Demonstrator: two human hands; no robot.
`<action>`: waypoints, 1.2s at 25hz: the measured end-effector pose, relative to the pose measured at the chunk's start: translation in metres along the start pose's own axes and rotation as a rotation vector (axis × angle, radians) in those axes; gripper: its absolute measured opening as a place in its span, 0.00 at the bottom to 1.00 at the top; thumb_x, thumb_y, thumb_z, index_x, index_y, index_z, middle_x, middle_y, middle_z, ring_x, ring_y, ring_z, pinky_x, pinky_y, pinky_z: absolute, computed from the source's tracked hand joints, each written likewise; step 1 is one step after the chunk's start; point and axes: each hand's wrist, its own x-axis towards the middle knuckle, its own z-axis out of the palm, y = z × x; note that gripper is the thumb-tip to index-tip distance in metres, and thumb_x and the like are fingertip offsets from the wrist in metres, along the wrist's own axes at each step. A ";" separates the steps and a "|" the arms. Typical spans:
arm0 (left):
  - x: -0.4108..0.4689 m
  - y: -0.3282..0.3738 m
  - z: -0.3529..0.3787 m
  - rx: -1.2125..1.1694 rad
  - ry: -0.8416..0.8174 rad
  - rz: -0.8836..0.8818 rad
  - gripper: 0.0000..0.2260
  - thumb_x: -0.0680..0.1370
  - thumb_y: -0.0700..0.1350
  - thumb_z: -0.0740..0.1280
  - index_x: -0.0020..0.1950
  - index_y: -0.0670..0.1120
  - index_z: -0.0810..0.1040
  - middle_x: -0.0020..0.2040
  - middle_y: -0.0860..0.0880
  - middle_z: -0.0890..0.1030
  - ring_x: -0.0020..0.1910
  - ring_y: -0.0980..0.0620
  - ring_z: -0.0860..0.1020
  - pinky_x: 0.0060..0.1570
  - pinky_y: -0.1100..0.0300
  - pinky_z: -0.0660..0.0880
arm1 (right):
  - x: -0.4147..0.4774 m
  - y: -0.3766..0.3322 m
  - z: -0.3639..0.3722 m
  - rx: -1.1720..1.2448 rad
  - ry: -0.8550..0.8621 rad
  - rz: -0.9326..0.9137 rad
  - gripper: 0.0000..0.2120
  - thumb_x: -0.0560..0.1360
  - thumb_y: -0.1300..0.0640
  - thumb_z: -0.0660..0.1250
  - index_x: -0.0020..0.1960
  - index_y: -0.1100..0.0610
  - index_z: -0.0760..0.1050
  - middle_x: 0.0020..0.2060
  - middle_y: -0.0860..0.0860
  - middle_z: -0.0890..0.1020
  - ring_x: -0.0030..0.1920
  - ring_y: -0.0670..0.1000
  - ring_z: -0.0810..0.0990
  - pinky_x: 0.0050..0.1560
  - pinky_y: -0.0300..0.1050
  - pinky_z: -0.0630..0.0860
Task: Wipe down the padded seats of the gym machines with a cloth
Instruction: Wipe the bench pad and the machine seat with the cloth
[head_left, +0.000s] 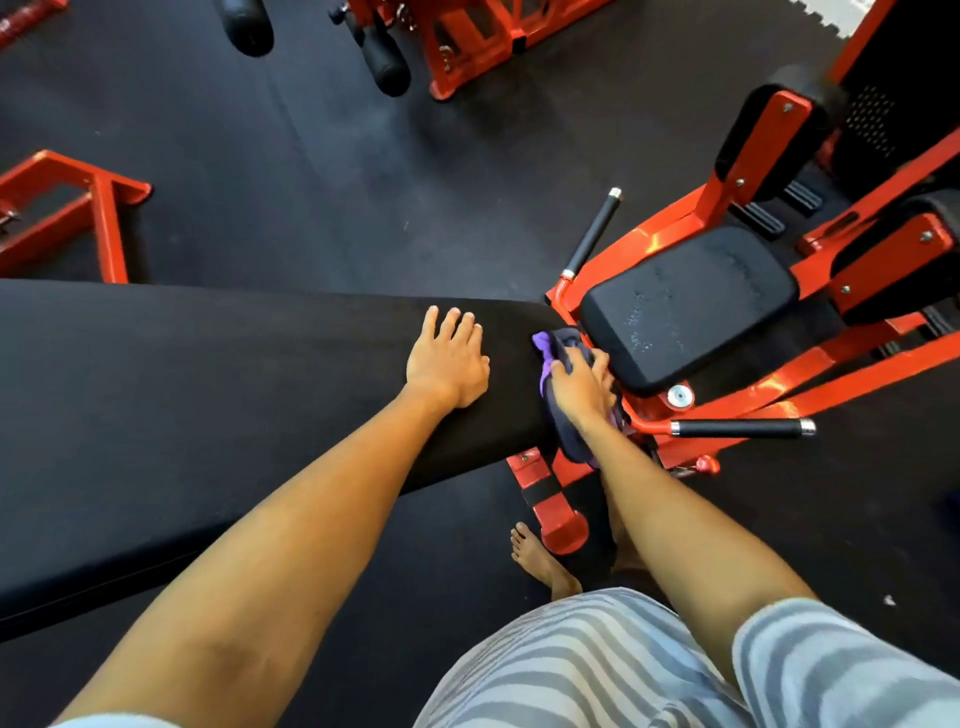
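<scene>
Left hand (448, 358) flat with fingers spread on the long black back pad (234, 395), right hand (581, 387) gripping a purple-and-dark cloth (558, 345) at that pad's end, fingertips buried in cloth, black seat pad (685, 306) just beyond, cloth's lower part hidden behind the wrist.

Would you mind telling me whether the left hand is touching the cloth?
Apart. The head view shows bare pad between the left hand, flat on it, and the cloth in the right hand.
</scene>
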 end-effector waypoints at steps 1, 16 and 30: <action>0.000 0.001 0.000 0.003 -0.001 0.010 0.27 0.86 0.54 0.44 0.83 0.43 0.50 0.84 0.45 0.49 0.82 0.45 0.45 0.79 0.42 0.38 | 0.006 -0.014 0.000 0.016 -0.016 0.053 0.21 0.82 0.46 0.59 0.74 0.45 0.69 0.76 0.55 0.61 0.76 0.64 0.61 0.73 0.62 0.59; 0.007 0.006 -0.001 0.007 -0.041 0.057 0.27 0.86 0.54 0.44 0.83 0.43 0.49 0.84 0.45 0.48 0.82 0.43 0.43 0.78 0.39 0.38 | 0.001 0.023 0.009 0.313 0.089 0.255 0.21 0.80 0.45 0.61 0.72 0.43 0.67 0.75 0.53 0.59 0.74 0.65 0.61 0.71 0.65 0.62; 0.049 0.020 0.003 -0.027 0.003 0.073 0.27 0.85 0.55 0.46 0.82 0.44 0.55 0.83 0.44 0.52 0.82 0.44 0.47 0.77 0.36 0.37 | -0.001 0.029 0.022 0.372 0.095 0.246 0.24 0.82 0.42 0.59 0.77 0.44 0.62 0.77 0.55 0.59 0.76 0.66 0.58 0.76 0.63 0.56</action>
